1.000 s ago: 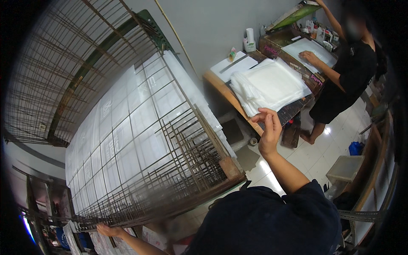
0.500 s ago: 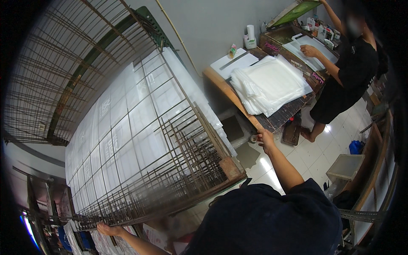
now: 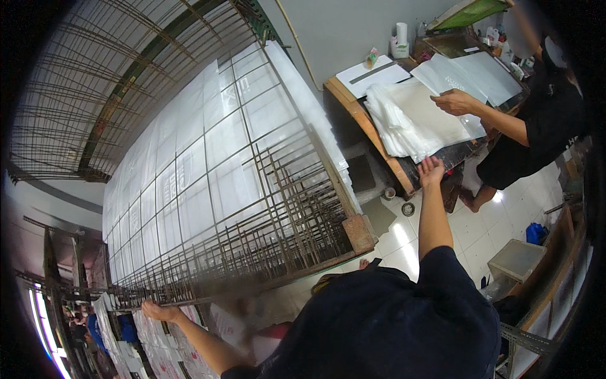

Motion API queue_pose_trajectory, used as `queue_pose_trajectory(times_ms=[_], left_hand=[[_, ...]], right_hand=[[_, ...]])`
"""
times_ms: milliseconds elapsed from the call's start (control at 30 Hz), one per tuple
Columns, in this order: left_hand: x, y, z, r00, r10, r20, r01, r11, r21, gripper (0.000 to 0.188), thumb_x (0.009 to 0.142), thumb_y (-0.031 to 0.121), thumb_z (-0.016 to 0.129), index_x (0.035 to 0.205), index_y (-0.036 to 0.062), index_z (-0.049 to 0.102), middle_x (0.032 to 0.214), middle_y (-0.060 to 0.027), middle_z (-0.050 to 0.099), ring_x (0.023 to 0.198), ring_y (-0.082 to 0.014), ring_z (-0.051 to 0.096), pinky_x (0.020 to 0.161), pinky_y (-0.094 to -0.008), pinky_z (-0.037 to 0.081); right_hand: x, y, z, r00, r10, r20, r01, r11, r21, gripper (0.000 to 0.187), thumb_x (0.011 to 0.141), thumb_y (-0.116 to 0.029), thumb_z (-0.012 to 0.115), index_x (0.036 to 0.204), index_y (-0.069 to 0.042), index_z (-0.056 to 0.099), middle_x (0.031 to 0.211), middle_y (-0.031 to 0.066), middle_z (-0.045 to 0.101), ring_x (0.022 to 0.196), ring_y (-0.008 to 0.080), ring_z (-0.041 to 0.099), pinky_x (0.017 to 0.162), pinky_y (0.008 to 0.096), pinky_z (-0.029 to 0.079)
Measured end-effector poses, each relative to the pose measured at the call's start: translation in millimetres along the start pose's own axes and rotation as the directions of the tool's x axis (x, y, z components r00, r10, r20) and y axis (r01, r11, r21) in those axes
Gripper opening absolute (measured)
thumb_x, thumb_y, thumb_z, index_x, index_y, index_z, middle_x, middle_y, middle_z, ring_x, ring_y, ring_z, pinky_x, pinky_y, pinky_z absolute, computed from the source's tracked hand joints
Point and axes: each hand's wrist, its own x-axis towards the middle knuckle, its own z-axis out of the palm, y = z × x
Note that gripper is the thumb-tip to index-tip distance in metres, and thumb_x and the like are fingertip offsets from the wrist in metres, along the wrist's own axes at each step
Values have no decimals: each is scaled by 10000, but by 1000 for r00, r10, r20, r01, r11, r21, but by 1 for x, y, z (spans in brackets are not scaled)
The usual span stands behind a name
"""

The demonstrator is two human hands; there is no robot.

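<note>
My left hand (image 3: 159,311) is closed round the near edge of a rusty wire drying rack (image 3: 356,235). White translucent plastic sheets (image 3: 189,164), some with pale print, lie across the rack's wire grid. My right hand (image 3: 431,170) reaches out to the near edge of a stack of clear plastic bags (image 3: 410,120). Its fingers are stretched and apart, and whether they touch the bags I cannot tell. The stack rests on a dark worktable with a wooden edge (image 3: 372,136).
Beyond the stack, a co-worker's hand (image 3: 456,102) holds a translucent sheet (image 3: 445,79). A raised green-faced frame (image 3: 467,14) tilts above the table. Raised wire racks (image 3: 57,120) overhang the left side. A tape roll (image 3: 408,208) and a plastic box (image 3: 516,260) are on the right.
My right hand has moved forward and right to the bags, its fingers opening out. My left hand stays on the rack. The co-worker has brought a translucent sheet over toward the stack.
</note>
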Motion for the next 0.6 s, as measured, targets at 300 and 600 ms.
queue_pose_trajectory(times_ms=[300,600], left_hand=[[35,55,-19,992,-111,53,111,994,0,173,859,132,467,751,-3,473,673,-151,421,638,-338,424,592,-446,318],[42,57,-18,985,-172,13,171,966,-194,361,904,329,445,719,24,506,666,-113,461,639,-283,431,578,-409,323]], right_hand=[[40,-6,19,996,84,-28,-49,790,612,1029,834,-829,221,1466,-18,239,1402,301,425,1215,434,513,990,505,473],[156,3,3,959,252,-129,-206,934,291,462,854,-282,703,1160,-12,487,862,116,578,692,167,595,575,258,537]])
